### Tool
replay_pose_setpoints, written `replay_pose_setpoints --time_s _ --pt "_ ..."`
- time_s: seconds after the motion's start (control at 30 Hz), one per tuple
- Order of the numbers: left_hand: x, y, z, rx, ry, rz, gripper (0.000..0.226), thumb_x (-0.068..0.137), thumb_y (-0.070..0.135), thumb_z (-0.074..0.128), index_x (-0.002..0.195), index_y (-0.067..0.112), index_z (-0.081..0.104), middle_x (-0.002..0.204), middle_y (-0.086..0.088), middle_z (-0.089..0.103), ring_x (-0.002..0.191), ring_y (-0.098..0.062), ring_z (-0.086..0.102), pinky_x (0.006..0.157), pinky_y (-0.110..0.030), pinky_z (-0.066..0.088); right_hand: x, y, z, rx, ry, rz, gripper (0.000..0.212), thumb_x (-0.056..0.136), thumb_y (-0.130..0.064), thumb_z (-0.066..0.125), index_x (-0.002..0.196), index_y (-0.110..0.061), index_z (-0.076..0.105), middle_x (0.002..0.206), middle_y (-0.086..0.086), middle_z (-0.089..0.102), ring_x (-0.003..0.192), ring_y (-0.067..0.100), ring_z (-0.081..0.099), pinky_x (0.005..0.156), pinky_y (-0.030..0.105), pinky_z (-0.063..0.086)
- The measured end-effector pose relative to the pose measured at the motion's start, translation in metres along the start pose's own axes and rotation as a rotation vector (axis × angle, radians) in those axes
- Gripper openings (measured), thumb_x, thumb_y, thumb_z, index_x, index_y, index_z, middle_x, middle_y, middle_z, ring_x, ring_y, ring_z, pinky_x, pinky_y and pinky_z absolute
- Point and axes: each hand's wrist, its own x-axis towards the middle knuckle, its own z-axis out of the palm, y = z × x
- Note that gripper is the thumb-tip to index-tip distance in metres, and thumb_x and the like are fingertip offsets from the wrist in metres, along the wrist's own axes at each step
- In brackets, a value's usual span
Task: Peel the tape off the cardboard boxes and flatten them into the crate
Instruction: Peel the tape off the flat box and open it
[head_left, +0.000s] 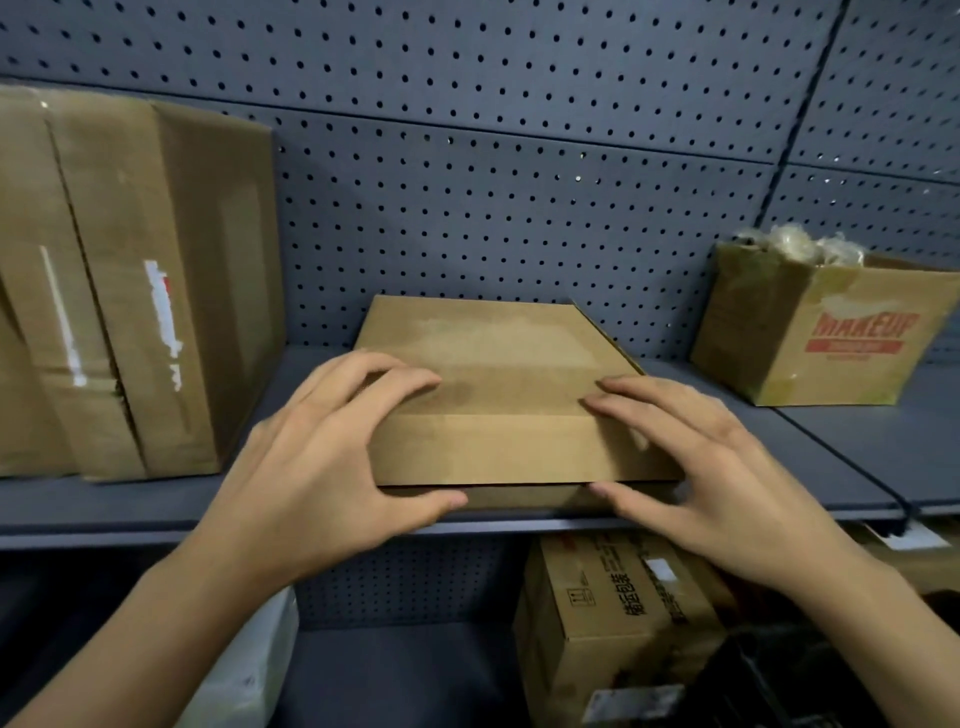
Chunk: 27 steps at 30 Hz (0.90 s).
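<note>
A flat, low brown cardboard box (498, 384) lies on the grey shelf (841, 462) in front of me, its front flap hanging over the shelf's edge. My left hand (322, 457) grips the box's left front corner, fingers curled over the top and thumb under the front flap. At the right front corner my right hand (696, 467) holds the box the same way, fingers on top and thumb below the flap. A band of tape across the top shows only faintly. No crate is in view.
A tall taped cardboard box (130, 291) stands at the left of the shelf. An open box marked MAKEUP (815, 332), stuffed with crumpled tape, sits at the right. A printed box (618, 623) lies on the lower shelf. Pegboard (519, 156) backs the shelf.
</note>
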Motion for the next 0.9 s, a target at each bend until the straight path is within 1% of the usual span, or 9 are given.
replay_pose_setpoints --time_s 0.1,0.17,0.23,0.37,0.53,0.7,0.77,0.83,0.9 --pt "-0.002 -0.001 0.002 -0.073 0.055 -0.003 0.090 0.063 0.076 0.071 0.141 0.043 0.041 0.137 0.024 0.036 0.128 0.002 0.040 0.092 -0.030 0.044 -0.002 0.000 -0.002 -0.027 0.006 -0.036 0.064 0.090 -0.063 0.049 0.142 -0.027 0.053 0.149 -0.007 0.049 0.140 0.009 0.040 0.114 0.038 0.035" --pt "-0.003 -0.004 0.003 -0.163 0.100 0.004 0.097 0.062 0.070 0.076 0.146 0.041 0.036 0.142 0.019 0.034 0.132 0.004 0.036 0.103 -0.017 0.035 -0.002 0.000 -0.004 0.014 0.010 -0.031 0.063 0.091 -0.064 0.045 0.140 -0.027 0.055 0.149 -0.008 0.049 0.141 0.006 0.038 0.115 0.038 0.034" --pt "-0.005 -0.005 0.003 -0.198 0.125 0.025 0.089 0.065 0.063 0.082 0.140 0.037 0.044 0.138 0.016 0.041 0.130 0.006 0.038 0.105 -0.007 0.029 -0.001 0.001 -0.005 0.076 0.024 -0.010 0.059 0.092 -0.063 0.043 0.139 -0.030 0.057 0.148 -0.012 0.050 0.140 0.005 0.041 0.114 0.041 0.037" --pt "-0.007 -0.005 0.003 -0.304 0.183 0.055 0.039 0.075 0.040 0.072 0.110 0.024 0.068 0.118 0.008 0.065 0.127 -0.010 0.054 0.110 -0.029 0.039 0.004 0.000 0.000 0.273 0.104 0.041 0.049 0.091 -0.058 0.048 0.125 -0.029 0.068 0.130 -0.015 0.061 0.125 0.008 0.055 0.104 0.046 0.046" --pt "0.004 -0.008 -0.005 -0.509 0.139 -0.078 0.027 0.067 0.046 0.073 0.087 0.030 0.076 0.100 0.014 0.073 0.117 -0.003 0.061 0.106 -0.028 0.043 0.012 -0.003 0.004 0.616 0.269 0.163 0.031 0.079 -0.048 0.076 0.091 -0.020 0.080 0.099 -0.009 0.077 0.112 0.005 0.067 0.103 0.040 0.051" --pt "0.004 -0.006 0.004 -0.657 0.317 -0.270 0.038 0.054 0.050 0.080 0.083 0.026 0.077 0.090 0.014 0.076 0.106 0.001 0.066 0.098 -0.024 0.046 0.017 -0.010 0.015 0.802 0.480 0.284 0.031 0.062 -0.045 0.080 0.074 -0.017 0.076 0.085 -0.003 0.078 0.097 0.010 0.073 0.092 0.033 0.056" --pt "0.000 -0.002 0.014 -0.607 0.385 -0.291 0.052 0.054 0.050 0.082 0.101 0.030 0.072 0.101 0.012 0.072 0.107 0.001 0.063 0.094 -0.017 0.046 0.018 -0.012 0.022 0.827 0.545 0.302 0.030 0.062 -0.046 0.080 0.072 -0.018 0.074 0.084 -0.003 0.078 0.095 0.010 0.074 0.089 0.029 0.057" --pt "-0.003 0.000 0.025 -0.566 0.432 -0.317 0.072 0.053 0.048 0.086 0.119 0.046 0.057 0.120 0.015 0.059 0.115 0.003 0.054 0.098 -0.014 0.042 0.019 -0.014 0.026 0.809 0.580 0.334 0.029 0.063 -0.048 0.083 0.070 -0.022 0.073 0.082 -0.006 0.077 0.090 0.007 0.073 0.081 0.022 0.056" --pt "-0.004 0.000 0.033 -0.533 0.469 -0.339 0.090 0.054 0.040 0.091 0.124 0.059 0.039 0.129 0.015 0.048 0.123 0.005 0.045 0.103 -0.013 0.036 0.022 -0.015 0.029 0.776 0.629 0.359 0.028 0.067 -0.050 0.080 0.076 -0.025 0.071 0.079 -0.012 0.073 0.078 0.000 0.066 0.069 0.016 0.050"
